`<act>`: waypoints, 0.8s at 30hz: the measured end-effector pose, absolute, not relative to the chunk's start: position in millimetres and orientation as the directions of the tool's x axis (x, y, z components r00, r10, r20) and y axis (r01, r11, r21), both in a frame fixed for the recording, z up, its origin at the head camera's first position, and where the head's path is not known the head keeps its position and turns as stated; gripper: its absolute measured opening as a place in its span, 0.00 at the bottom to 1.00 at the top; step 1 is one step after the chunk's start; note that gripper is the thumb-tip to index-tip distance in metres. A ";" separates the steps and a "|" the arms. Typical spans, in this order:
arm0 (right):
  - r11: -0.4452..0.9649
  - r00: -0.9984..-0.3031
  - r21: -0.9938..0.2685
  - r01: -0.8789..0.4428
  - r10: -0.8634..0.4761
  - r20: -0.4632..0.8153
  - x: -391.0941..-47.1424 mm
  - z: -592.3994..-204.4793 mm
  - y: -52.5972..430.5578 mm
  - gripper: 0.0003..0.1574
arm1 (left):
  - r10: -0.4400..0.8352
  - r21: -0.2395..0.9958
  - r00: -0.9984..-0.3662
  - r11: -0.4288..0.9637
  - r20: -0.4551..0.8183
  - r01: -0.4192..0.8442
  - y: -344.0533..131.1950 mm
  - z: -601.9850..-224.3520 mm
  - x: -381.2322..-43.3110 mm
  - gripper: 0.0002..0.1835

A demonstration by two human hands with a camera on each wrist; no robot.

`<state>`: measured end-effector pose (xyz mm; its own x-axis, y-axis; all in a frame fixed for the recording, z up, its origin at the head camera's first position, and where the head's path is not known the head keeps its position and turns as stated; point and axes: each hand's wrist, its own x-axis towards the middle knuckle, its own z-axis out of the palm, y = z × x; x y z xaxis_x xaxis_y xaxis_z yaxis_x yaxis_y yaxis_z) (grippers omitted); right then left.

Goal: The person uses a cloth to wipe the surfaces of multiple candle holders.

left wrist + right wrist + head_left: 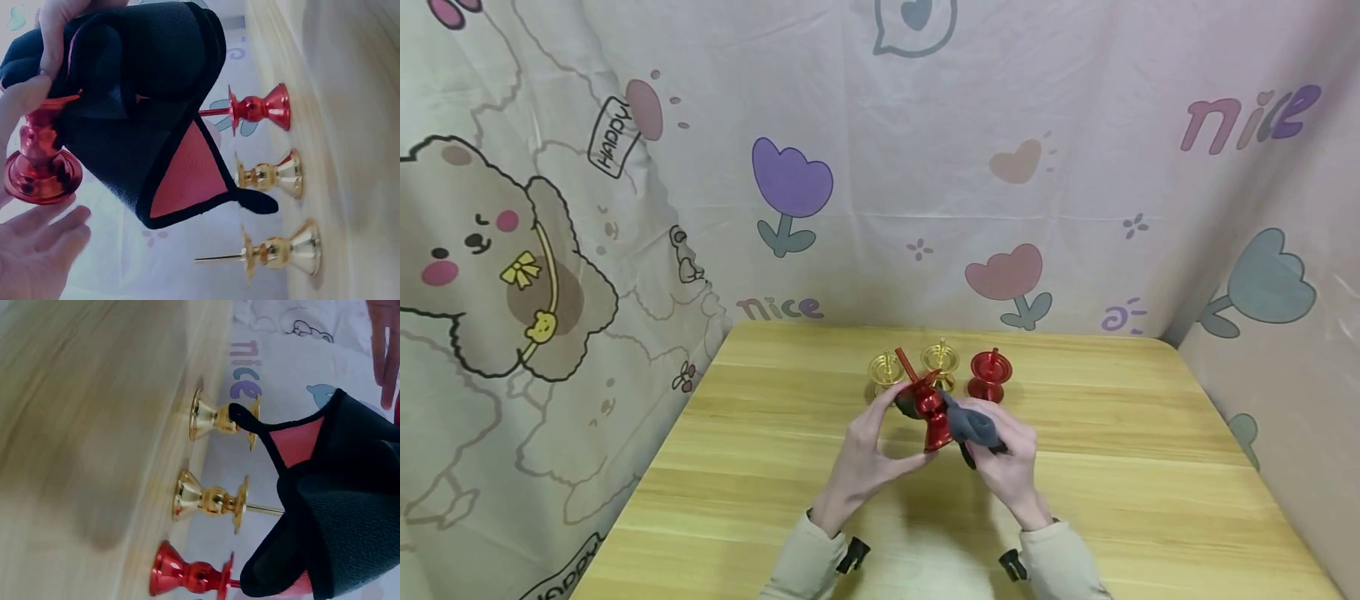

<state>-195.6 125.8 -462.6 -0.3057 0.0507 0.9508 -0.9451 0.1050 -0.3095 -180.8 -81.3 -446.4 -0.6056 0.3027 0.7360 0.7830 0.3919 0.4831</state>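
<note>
A shiny red candle holder with a long spike is held tilted above the table. In the head view my left hand grips it, fingers at the dish and thumb by the flared base. My right hand holds a bunched dark cloth against the holder's side. The left wrist view shows the cloth with black edging, a pink underside and a small hanging loop. It hides part of the holder there. Fingers show at the top right of the right wrist view.
Behind the hands, two gold candle holders and another red candle holder stand upright in a row on the wooden table. A printed curtain rises along the table's back and sides.
</note>
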 end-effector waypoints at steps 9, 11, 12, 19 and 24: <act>0.112 -0.332 -0.326 -0.939 -0.043 0.942 -193.5 -453.5 128.2 0.22 | 0.208 0.481 -0.620 0.466 0.757 0.743 -82.0 -438.7 -173.5 0.51; 0.065 -0.413 -0.411 -0.909 -0.029 0.910 -191.7 -452.9 128.4 0.27 | 0.188 0.507 -0.613 0.408 0.767 0.759 -82.6 -439.5 -173.9 0.50; 0.048 -0.452 -0.451 -0.891 -0.014 0.892 -190.7 -453.3 128.1 0.28 | 0.180 0.517 -0.607 0.375 0.774 0.769 -82.5 -440.2 -174.5 0.50; -0.016 -0.589 -0.590 -0.807 0.079 0.804 -186.8 -455.4 121.1 0.26 | 0.166 0.552 -0.592 0.233 0.789 0.801 -80.6 -446.1 -179.6 0.49; 0.047 -0.425 -0.429 -0.902 0.083 0.902 -192.8 -455.2 120.5 0.25 | 0.275 0.475 -0.581 0.367 0.766 0.800 -85.1 -442.0 -179.3 0.54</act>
<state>-192.8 120.5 -455.2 -0.4247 0.0828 0.9015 -0.9019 0.0471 -0.4293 -179.3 -85.1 -442.0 -0.5812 0.2753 0.7658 0.7998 0.3667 0.4752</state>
